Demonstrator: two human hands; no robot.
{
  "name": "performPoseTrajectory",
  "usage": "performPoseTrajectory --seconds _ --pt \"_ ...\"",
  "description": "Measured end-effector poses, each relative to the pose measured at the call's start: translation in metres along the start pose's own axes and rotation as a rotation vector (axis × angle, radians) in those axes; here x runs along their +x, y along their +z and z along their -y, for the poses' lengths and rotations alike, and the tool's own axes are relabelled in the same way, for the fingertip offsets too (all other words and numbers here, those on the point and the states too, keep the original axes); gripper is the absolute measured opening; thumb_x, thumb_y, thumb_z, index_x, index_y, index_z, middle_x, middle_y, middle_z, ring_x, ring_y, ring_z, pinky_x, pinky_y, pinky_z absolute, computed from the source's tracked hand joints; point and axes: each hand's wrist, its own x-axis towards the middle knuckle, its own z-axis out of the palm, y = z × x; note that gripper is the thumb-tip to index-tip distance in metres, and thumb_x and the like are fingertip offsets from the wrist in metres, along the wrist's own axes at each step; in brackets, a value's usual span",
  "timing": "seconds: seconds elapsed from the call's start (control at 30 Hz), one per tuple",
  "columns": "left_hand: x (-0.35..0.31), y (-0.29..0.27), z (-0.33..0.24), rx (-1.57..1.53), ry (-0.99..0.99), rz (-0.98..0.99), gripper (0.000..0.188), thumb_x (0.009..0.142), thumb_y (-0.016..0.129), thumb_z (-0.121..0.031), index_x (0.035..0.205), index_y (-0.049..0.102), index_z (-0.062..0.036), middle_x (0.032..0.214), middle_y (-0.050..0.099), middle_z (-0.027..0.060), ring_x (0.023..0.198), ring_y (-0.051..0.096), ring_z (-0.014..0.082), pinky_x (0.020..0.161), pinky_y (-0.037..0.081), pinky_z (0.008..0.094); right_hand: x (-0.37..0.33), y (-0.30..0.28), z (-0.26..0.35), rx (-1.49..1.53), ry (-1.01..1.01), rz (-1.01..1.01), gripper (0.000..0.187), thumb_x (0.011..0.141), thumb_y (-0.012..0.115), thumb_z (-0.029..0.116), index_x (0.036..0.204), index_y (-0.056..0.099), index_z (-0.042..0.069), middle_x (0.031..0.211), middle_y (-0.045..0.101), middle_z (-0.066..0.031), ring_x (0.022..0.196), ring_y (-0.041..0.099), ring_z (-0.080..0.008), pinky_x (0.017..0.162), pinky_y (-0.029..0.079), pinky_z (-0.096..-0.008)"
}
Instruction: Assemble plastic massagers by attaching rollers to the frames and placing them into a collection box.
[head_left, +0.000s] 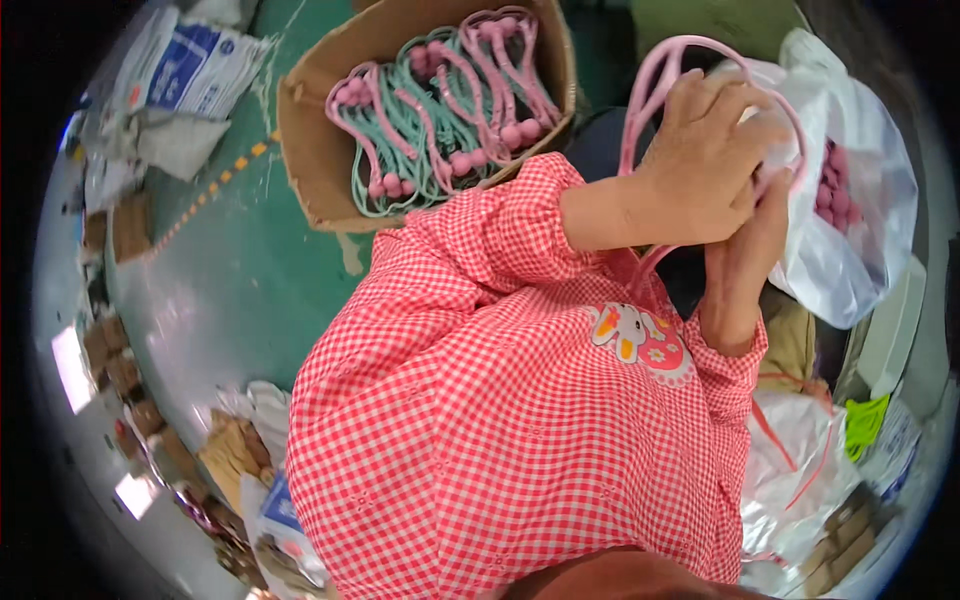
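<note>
Head view: left hand point(700, 165) clenched on pink plastic hanger point(660, 80), right hand point(745, 255) pressed beneath it, grip unclear, both crowded against white plastic bag point(865, 200) at right; cardboard box point(320, 170) of hangers far left, green floor point(240, 290) open beside it.
</note>
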Motion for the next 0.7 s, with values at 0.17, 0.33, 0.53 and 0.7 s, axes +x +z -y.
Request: performPoseTrajectory --seconds 0.17,0.33,0.53,0.7 --pt "-0.027 -0.029 0.049 -0.13 -0.238 -0.218 0.06 0.069 0.069 -0.015 0.123 0.044 -0.0032 0.122 0.045 0.0202 0.117 0.044 0.0386 0.096 0.036 0.0505 0.022 0.007 -0.007 0.199 0.18 0.206 0.038 0.103 0.038 0.041 0.088 0.049 0.008 0.07 0.045 0.0003 0.057 0.036 -0.0099 0.046 0.027 -0.0233" --pt "-0.097 -0.065 0.067 -0.481 -0.675 -0.014 0.042 0.091 0.06 -0.015 0.126 0.044 -0.0008 0.093 0.057 0.0112 0.077 0.06 0.0191 0.072 0.049 0.0317 0.049 0.021 -0.021 0.362 0.349 0.332 0.042 0.102 0.038 0.044 0.08 0.046 0.01 0.067 0.038 0.0012 0.055 0.031 -0.0104 0.047 0.026 -0.0247" --pt "-0.127 -0.096 0.089 -0.639 -1.058 -0.214 0.028 0.101 0.044 -0.02 0.123 0.049 -0.0034 0.072 0.048 -0.0019 0.059 0.042 0.0064 0.051 0.037 0.0216 0.022 0.083 -0.062 -0.227 0.254 0.221 0.038 0.1 0.047 0.04 0.112 0.055 0.005 0.092 0.057 -0.0018 0.077 0.055 -0.0126 0.069 0.046 -0.028" --pt "-0.152 -0.132 0.198 -0.443 -1.288 -0.467 0.033 0.1 0.041 -0.02 0.129 0.047 -0.0061 0.069 0.049 -0.0015 0.053 0.042 0.0065 0.043 0.035 0.0208 -0.004 0.048 -0.053 -0.414 0.179 0.221 0.021 0.097 0.056 0.021 0.113 0.057 0.007 0.095 0.057 0.0004 0.08 0.054 -0.0077 0.065 0.042 -0.0204"
